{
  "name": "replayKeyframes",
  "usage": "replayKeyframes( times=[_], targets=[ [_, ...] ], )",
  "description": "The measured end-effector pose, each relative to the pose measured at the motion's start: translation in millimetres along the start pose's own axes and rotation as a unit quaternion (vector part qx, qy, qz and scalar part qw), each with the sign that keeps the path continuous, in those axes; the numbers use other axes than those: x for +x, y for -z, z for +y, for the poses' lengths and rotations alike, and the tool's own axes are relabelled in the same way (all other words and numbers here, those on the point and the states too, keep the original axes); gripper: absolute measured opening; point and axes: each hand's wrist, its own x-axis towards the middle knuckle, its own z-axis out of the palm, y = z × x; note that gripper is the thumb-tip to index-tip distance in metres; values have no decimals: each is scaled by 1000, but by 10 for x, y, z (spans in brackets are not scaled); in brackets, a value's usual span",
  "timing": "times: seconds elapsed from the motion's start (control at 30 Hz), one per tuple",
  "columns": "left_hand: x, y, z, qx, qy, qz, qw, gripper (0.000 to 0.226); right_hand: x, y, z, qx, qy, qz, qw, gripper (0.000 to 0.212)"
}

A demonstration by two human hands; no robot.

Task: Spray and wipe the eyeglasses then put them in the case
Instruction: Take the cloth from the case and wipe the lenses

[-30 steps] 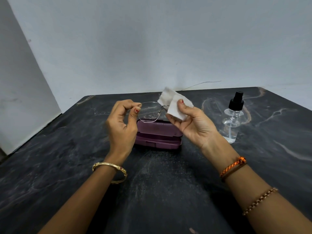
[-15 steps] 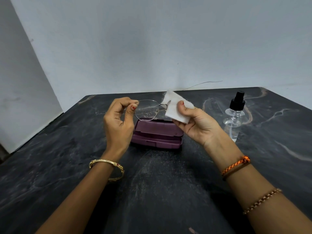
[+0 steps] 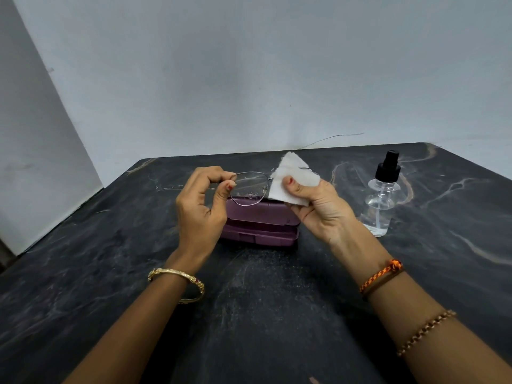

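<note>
Thin wire-framed eyeglasses (image 3: 248, 188) are held up over the table, droplets showing on the visible lens. My left hand (image 3: 201, 207) pinches the frame's left end between thumb and forefinger. My right hand (image 3: 318, 210) grips a white cloth (image 3: 294, 180) folded around the other lens, thumb pressing on the front, so that lens is hidden. Directly behind and below the glasses lies the purple eyeglass case (image 3: 260, 224), lid down, on the dark marbled table (image 3: 263, 314). A clear spray bottle (image 3: 381, 194) with a black nozzle stands upright to the right of my right hand.
The table ends at a grey wall along its far edge and at a white wall panel (image 3: 41, 162) on the left. A thin wire (image 3: 332, 137) runs along the wall above the far edge.
Both hands with the glasses and the cloth have shifted slightly, and the cloth has slid over the right lens. The case and the bottle have stayed in place.
</note>
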Motion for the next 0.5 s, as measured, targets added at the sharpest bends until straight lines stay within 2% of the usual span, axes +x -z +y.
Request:
replayKeyframes(
  times=[0.17,0.23,0.37,0.5],
  targets=[
    [63,50,-61,-12,26,18,999,9,-20,16,-83,-29,-20,-69,997,20],
    [72,61,-65,-15,29,17,999,10,-31,3,-106,-41,-17,-73,996,20],
    [62,54,-61,-8,31,6,999,9,-24,-13,-118,-7,-34,6,999,6],
    [55,48,-48,14,34,-4,999,11,-39,-39,-100,-10,-53,64,997,11]
  ],
)
